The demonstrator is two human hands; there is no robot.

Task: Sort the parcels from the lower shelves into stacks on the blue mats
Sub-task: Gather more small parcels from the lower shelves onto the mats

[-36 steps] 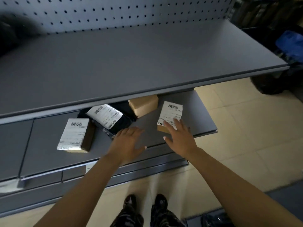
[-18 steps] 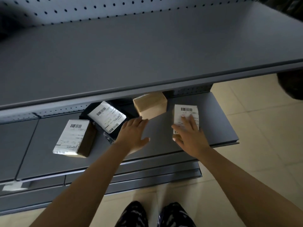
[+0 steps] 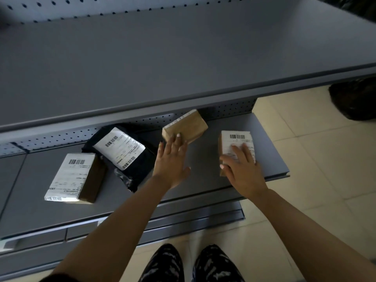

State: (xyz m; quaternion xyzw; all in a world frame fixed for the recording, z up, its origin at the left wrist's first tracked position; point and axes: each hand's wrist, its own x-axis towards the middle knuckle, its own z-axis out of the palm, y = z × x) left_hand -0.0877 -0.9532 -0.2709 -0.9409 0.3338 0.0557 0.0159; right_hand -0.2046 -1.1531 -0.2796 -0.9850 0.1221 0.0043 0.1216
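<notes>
Several parcels lie on the lower grey shelf (image 3: 205,159). My left hand (image 3: 171,161) reaches in with straight fingers, its fingertips touching the near face of a plain brown box (image 3: 189,124) that sits tilted at the back. My right hand (image 3: 242,169) lies flat on a small box with a white barcode label (image 3: 237,139), fingers spread over the label and thumb along its left edge. A black plastic mailer bag (image 3: 142,165) with a white label lies left of my left hand. Further left sits a brown box with a large white label (image 3: 71,176). No blue mat is in view.
A wide upper grey shelf (image 3: 162,58) overhangs the back of the lower one, with pegboard (image 3: 101,7) behind it. Beige floor tiles (image 3: 315,159) lie to the right, and a dark bag (image 3: 356,98) sits on the floor at far right. My shoes (image 3: 191,263) stand close to the shelf base.
My left hand moved forward and right until its fingertips reached the plain brown box. My right hand slid further onto the labelled box. The view dipped lower.
</notes>
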